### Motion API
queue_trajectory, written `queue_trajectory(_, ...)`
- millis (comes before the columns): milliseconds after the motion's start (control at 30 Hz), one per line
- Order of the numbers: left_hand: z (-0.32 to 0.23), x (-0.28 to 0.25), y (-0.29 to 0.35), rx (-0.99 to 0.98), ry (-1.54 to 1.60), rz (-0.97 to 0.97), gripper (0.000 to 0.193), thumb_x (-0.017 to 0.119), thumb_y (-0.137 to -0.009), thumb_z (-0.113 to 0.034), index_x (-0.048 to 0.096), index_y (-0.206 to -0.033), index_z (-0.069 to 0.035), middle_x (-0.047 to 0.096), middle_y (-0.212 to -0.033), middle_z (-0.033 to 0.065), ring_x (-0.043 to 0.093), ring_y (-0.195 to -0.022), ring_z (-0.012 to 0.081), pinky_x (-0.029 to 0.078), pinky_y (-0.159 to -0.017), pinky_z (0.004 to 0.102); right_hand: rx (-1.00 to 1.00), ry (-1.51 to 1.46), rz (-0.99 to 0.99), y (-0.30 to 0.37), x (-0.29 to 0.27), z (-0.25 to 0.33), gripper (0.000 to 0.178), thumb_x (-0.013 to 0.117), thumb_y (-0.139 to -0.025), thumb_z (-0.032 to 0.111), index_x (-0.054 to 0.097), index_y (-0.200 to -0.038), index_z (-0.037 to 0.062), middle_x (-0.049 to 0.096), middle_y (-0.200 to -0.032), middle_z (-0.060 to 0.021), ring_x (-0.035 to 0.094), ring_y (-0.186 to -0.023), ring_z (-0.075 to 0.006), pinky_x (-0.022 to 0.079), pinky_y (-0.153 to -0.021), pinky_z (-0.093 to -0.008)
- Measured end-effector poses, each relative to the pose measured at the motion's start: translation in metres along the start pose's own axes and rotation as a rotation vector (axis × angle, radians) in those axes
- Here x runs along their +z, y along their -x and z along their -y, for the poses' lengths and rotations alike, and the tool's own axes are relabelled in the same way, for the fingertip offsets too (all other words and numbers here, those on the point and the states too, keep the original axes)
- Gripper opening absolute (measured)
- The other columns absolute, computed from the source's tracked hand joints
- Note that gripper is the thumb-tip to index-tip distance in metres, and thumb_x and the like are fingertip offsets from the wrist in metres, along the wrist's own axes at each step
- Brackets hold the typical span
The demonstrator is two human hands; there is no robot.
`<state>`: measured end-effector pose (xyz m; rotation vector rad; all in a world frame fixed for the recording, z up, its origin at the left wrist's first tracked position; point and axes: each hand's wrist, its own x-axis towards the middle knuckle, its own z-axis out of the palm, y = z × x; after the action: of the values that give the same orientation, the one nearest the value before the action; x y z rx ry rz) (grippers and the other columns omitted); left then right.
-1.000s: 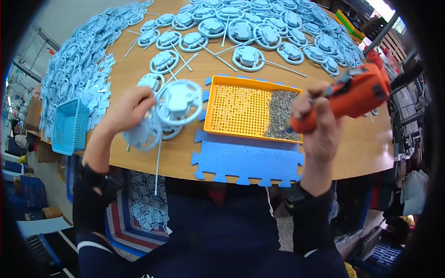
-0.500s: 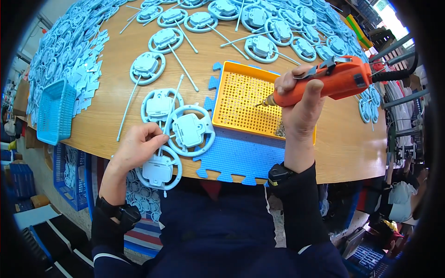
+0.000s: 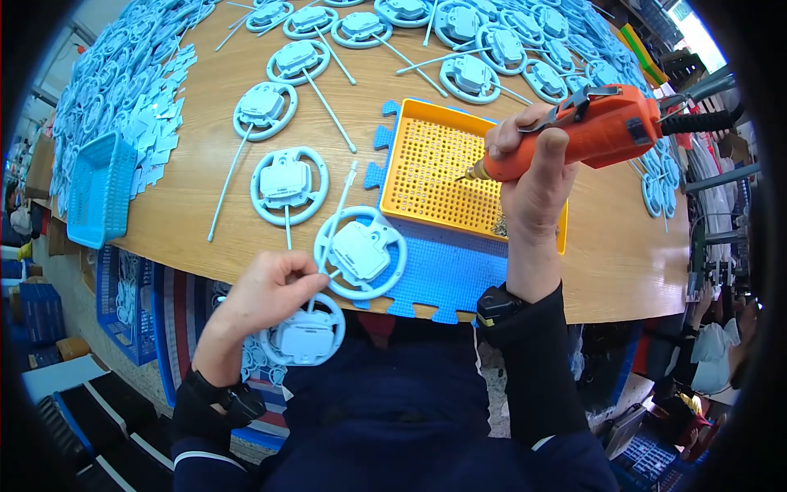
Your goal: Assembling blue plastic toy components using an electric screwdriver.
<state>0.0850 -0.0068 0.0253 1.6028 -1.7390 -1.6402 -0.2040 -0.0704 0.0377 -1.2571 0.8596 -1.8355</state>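
Note:
My right hand (image 3: 537, 176) grips an orange electric screwdriver (image 3: 586, 135), its bit pointing down-left over a yellow perforated tray (image 3: 443, 217). Small screws (image 3: 502, 225) lie in that tray near my wrist. My left hand (image 3: 275, 291) is closed, thumb against fingers, on the thin stem of a light-blue wheel-shaped plastic part. One such part (image 3: 358, 250) lies partly over the blue foam mat (image 3: 434, 266), its stem tip pointing away. Another wheel-shaped part (image 3: 305, 338) hangs below my fingers past the table edge. Which stem the fingers pinch, or whether both, I cannot tell.
A similar wheel part (image 3: 287, 182) lies just beyond my left hand. Several more form a row and a big pile (image 3: 508, 41) at the far side. Small light-blue plates (image 3: 164, 131) and a blue basket (image 3: 102, 193) are at the left. A cable (image 3: 697, 121) trails from the screwdriver.
My left hand has moved right and nearer me, carrying wheel parts along; one now lies on the mat, the other hangs past the edge. The screwdriver stays over the tray.

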Motion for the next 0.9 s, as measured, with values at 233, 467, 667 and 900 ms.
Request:
queue_trajectory(233, 0.003, 0.027, 0.010, -0.023, 0.041, -0.047, 0.021, 0.065, -0.084, -0.017, 0.063, -0.077, 0.002, 0.056, -0.058, 0.0007, 0.049, -0.053, 0.0047, 0.038, -0.047, 0.0234, -0.074, -0.142, -0.022, 0.003, 0.014, 0.028, 0.056, 0.064, -0.078, 0.058, 0.053, -0.095, 0.0051, 0.053, -0.071, -0.0031, 0.050, -0.062, -0.0148, 0.042, -0.059, -0.0282)
queue_trajectory(467, 0.003, 0.028, 0.009, -0.006, 0.071, -0.006, 0.021, 0.065, -0.084, -0.017, 0.064, -0.078, 0.002, 0.060, -0.061, 0.0030, 0.052, -0.055, 0.0060, 0.041, -0.049, 0.0236, 0.089, -0.079, 0.218, 0.041, 0.066, 0.041, 0.069, 0.056, -0.074, 0.071, 0.051, -0.093, 0.0055, 0.050, -0.066, -0.0017, 0.048, -0.058, -0.0123, 0.040, -0.057, -0.0275)
queue_trajectory(667, 0.005, 0.026, 0.008, -0.005, 0.123, 0.020, 0.021, 0.065, -0.084, -0.017, 0.064, -0.078, 0.003, 0.061, -0.060, 0.0042, 0.053, -0.055, 0.0068, 0.042, -0.049, 0.0242, 0.173, -0.007, 0.308, 0.043, 0.076, 0.030, 0.064, 0.062, -0.075, 0.065, 0.049, -0.092, 0.0051, 0.050, -0.064, -0.0017, 0.048, -0.055, -0.0112, 0.040, -0.054, -0.0262)
queue_trajectory(900, 0.006, 0.024, 0.007, -0.008, 0.128, 0.034, 0.021, 0.066, -0.083, -0.018, 0.065, -0.078, 0.003, 0.061, -0.060, 0.0046, 0.053, -0.054, 0.0069, 0.042, -0.049, 0.0242, 0.181, -0.304, 0.286, 0.050, 0.080, 0.013, 0.055, 0.078, -0.073, 0.011, 0.047, -0.117, 0.0016, 0.055, -0.093, -0.0049, 0.055, -0.072, -0.0113, 0.047, -0.059, -0.0247)
